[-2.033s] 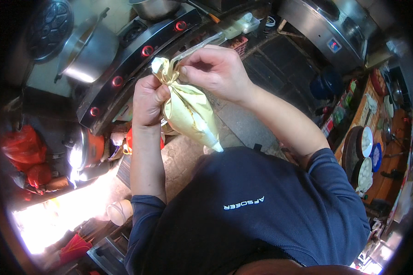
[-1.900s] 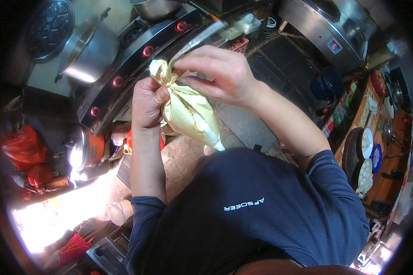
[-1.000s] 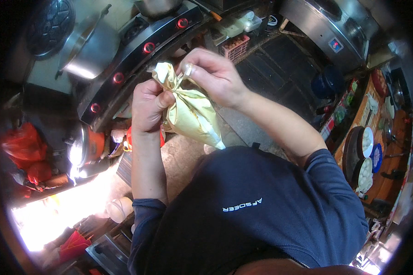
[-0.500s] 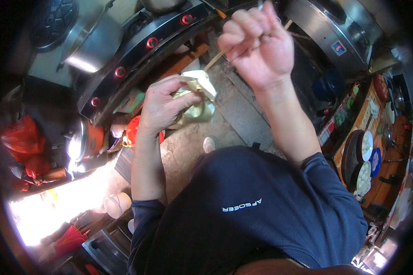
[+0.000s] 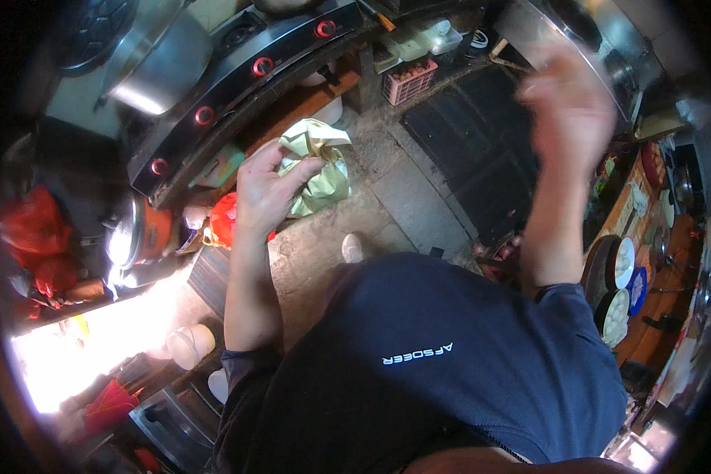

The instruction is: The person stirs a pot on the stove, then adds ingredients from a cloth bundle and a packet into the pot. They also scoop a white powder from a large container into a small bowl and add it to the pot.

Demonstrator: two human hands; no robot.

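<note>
Pale yellow-green bag (image 5: 317,167) gripped in left hand (image 5: 265,193), gathered at the neck.
Right hand (image 5: 570,110) raised clear, blurred, loosely spread, seemingly empty; bag apparently closed, not yet set down.

My left hand (image 5: 265,189) is out in front of my chest, with the bag (image 5: 317,166) in it, the bag's bunched top above my fingers. My right hand (image 5: 570,107) is raised well off to the right, apart from the bag. The stove (image 5: 237,87) runs ahead and to the left, a big pot lid (image 5: 154,67) on its far left end. A crate (image 5: 408,80) sits on the floor beyond the bag. Plates (image 5: 620,288) lie on the counter at my far right.
</note>
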